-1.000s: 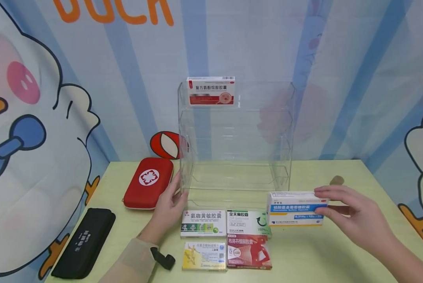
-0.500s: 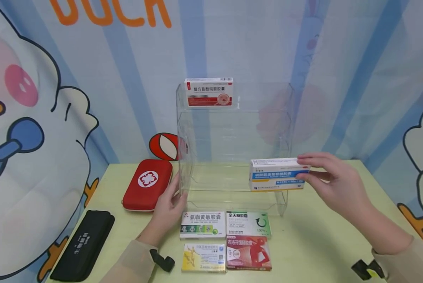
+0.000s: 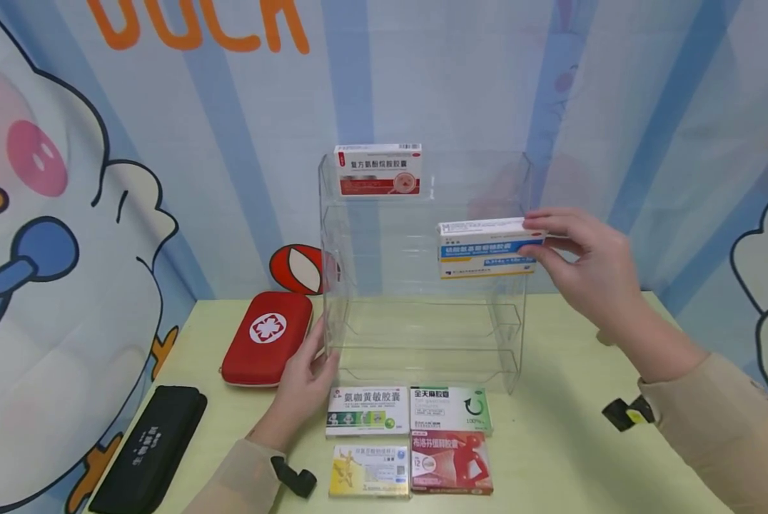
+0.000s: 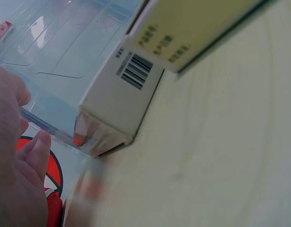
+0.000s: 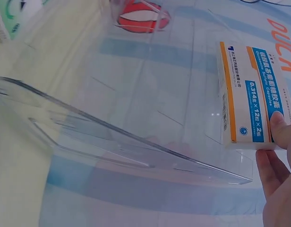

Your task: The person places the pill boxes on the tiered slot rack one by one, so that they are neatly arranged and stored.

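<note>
My right hand (image 3: 583,268) pinches one end of a white, blue and orange medicine box (image 3: 480,258), thumb in front. The box hangs before the right part of a clear acrylic display rack (image 3: 416,350), apart from the table; whether it touches the rack I cannot tell. At the rack's lower left, my left hand (image 3: 303,378) holds the side panel, fingers on the outer side and thumb near its front edge. A red-and-white medicine box (image 3: 380,171) stands upright on the rack's top tier, at the left.
Below the rack lie a white-green box (image 3: 367,412), a green-white box (image 3: 445,410), a yellow-white box (image 3: 358,471) and a red box (image 3: 451,460). Left of it are a red first-aid case (image 3: 265,343) and a black zip case (image 3: 149,450). A printed curtain (image 3: 243,178) hangs behind.
My right hand has lifted the blue-and-white medicine box from above the table, up and leftward, to the front of the rack's right part. My left hand stays at the rack's left side.
</note>
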Demonstrator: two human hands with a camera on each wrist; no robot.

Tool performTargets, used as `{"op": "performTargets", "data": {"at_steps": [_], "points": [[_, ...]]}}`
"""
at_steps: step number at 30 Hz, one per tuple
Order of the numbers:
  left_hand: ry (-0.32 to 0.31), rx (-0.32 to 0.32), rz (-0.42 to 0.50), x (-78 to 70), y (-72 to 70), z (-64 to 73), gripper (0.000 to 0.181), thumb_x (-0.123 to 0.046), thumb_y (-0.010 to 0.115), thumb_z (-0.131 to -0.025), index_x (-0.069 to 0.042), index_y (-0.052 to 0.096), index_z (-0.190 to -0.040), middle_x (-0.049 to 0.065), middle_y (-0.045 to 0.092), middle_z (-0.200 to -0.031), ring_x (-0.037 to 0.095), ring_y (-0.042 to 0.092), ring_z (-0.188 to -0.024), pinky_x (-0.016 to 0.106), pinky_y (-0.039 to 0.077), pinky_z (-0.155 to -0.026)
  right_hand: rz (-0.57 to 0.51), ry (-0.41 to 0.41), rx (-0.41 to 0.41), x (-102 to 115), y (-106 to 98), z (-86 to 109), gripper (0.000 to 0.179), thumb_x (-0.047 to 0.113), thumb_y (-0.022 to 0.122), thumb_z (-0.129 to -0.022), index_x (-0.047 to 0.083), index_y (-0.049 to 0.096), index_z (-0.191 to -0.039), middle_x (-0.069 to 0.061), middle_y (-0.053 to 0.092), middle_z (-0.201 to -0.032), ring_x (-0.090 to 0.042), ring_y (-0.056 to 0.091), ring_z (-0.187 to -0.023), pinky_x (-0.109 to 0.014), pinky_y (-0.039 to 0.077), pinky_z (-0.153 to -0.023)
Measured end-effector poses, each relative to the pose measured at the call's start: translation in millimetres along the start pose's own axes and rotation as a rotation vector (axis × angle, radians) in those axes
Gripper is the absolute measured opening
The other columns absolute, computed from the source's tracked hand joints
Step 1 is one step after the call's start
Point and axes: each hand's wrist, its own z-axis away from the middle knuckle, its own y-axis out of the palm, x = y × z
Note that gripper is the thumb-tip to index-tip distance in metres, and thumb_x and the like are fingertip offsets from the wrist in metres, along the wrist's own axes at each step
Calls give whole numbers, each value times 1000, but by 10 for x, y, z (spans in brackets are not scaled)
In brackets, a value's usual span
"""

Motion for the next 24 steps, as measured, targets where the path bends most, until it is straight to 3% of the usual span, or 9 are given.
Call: {"op": "performTargets", "data": {"at_steps": [9,14,24], "points": [[12,-11,-1,41,-13,21,88,-10,67,-108,-45,22,-175,0,37,-181,32,39,-167,46,49,-121,-79,91,-89,53,113,-489,25,-7,80,-95,-7,79,-119,-11,69,-136,11,67,-114,-9,59,-99],[9,-14,3,56,-12,39,89,-10,68,-108,-43,21,-175,0,37,-181,34,39,-167,47,49,-121,-136,143,-144,92,166,-755,26,-5,80,-96,-6,77,-122,-2,66,-135,1,72,-114,-15,62,-101],[1,-7,-8,25,-1,14,88,-14,68,-108,-47,21,-174,-5,38,-180,30,40,-166,44,49,-122,-54,230,-259,105,217,-1096,29,5,77,-101,-2,73,-129,-2,64,-142,-16,74,-127,-22,62,-107]]}}
